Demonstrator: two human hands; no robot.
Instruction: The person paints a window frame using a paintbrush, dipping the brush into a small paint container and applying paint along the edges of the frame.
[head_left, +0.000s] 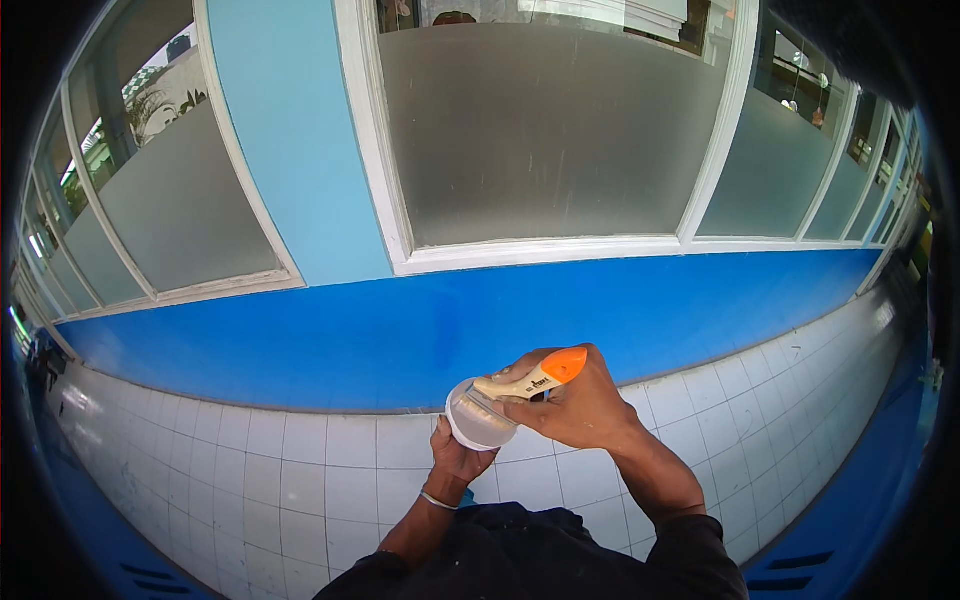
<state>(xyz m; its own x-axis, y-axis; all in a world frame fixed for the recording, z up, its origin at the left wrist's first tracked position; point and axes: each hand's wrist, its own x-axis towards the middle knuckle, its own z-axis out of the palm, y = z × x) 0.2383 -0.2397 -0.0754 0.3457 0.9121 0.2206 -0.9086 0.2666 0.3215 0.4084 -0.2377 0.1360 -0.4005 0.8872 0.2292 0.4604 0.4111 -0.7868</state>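
My left hand (461,456) is closed around the lower side of a small round white tub (479,434), held up in front of my body. Pale, greyish-white stuff shows inside it; I cannot tell exactly what it is. A paintbrush (530,382) with a cream handle and an orange end is gripped in my right hand (582,407). Its handle slants up to the right, and its bristle end lies over the tub's mouth. Whether the bristles touch the contents is hard to make out.
Ahead stands a wall with a bright blue lower band (350,345) and a light blue pillar (295,140). White window frames (545,250) hold frosted panes (550,130). White floor tiles (350,440) run along the wall's foot.
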